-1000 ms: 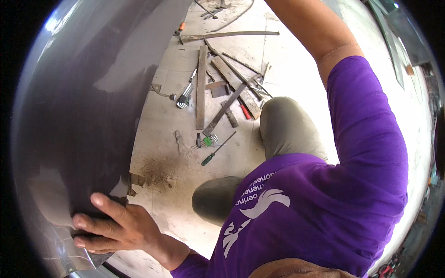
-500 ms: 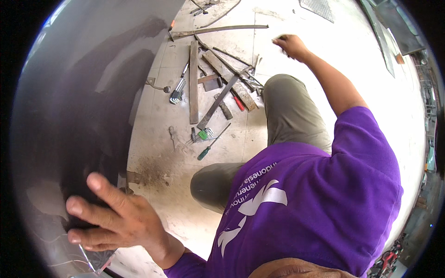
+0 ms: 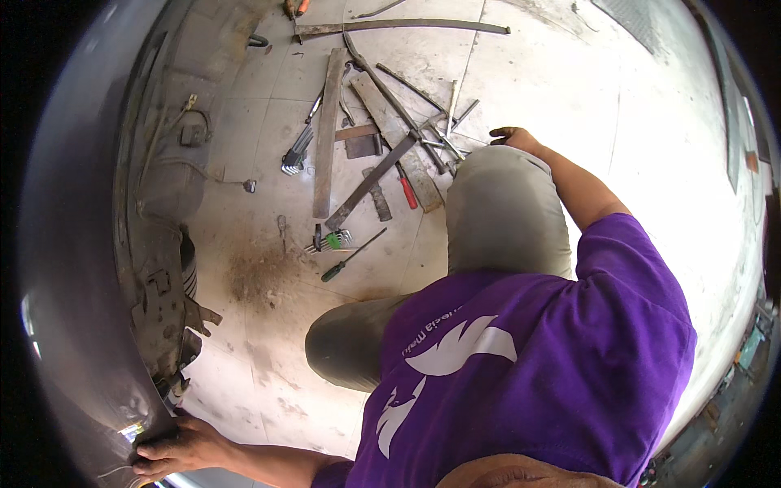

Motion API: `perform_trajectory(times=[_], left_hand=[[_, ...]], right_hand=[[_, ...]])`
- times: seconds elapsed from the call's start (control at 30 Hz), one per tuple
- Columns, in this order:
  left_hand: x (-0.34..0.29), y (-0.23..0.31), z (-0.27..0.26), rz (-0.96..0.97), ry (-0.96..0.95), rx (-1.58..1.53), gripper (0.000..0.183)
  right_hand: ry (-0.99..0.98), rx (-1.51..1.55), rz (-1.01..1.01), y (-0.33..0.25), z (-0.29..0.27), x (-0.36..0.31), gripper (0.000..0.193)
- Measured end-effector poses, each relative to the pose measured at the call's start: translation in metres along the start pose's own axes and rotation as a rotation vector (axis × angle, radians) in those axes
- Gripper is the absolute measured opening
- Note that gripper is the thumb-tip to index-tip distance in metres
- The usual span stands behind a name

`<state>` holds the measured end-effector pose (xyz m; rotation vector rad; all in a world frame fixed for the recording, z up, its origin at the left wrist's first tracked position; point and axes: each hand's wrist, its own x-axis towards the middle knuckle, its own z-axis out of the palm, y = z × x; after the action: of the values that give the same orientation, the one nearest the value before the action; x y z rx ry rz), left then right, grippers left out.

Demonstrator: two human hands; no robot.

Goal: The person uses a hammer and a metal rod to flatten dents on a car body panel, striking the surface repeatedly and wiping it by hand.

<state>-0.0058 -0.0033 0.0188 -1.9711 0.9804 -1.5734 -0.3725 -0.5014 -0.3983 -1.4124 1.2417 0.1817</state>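
Observation:
At the lower left, my left hand (image 3: 185, 446) rests against the edge of a large dark glossy panel (image 3: 77, 325), its fingers spread and partly bent over it. My right hand (image 3: 517, 140) is at the far side of my raised knee, with its fingers pointing left and a gap between them; I see nothing held there. Just left of that hand lie metal T-shaped bars (image 3: 443, 142). Farther left on the floor are a flat steel bar (image 3: 374, 180), a wooden-looking strip (image 3: 329, 134) and a red-handled tool (image 3: 407, 191).
A green-handled screwdriver (image 3: 354, 254), a green-held hex key set (image 3: 333, 241) and another hex key set (image 3: 298, 152) lie on the pale tiled floor (image 3: 553, 73). Loose dirt (image 3: 264, 272) is heaped near the panel's underside, where a wire connector (image 3: 249, 186) hangs out.
My left hand has moved down along the panel to its edge. The right hand has come down and nearer to my knee. My view has shifted, showing the panel's underside.

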Motion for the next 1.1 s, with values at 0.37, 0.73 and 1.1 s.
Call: perform_trajectory(times=[0.37,0.73,1.1], left_hand=[[0.036,0.042,-0.026,-0.027,-0.157,0.218,0.08],[0.088,0.088,-0.036,-0.256,-0.275,0.373,0.095],[0.066,0.061,-0.025,-0.278,-0.152,0.161,0.075]], right_hand=[[-0.044,0.223,0.175,-0.004,-0.007,0.102,0.029],[0.055,-1.299,-1.081,-0.063,-0.018,0.184,0.026],[-0.46,-1.51,-0.678,-0.075,-0.031,0.118,0.027]])
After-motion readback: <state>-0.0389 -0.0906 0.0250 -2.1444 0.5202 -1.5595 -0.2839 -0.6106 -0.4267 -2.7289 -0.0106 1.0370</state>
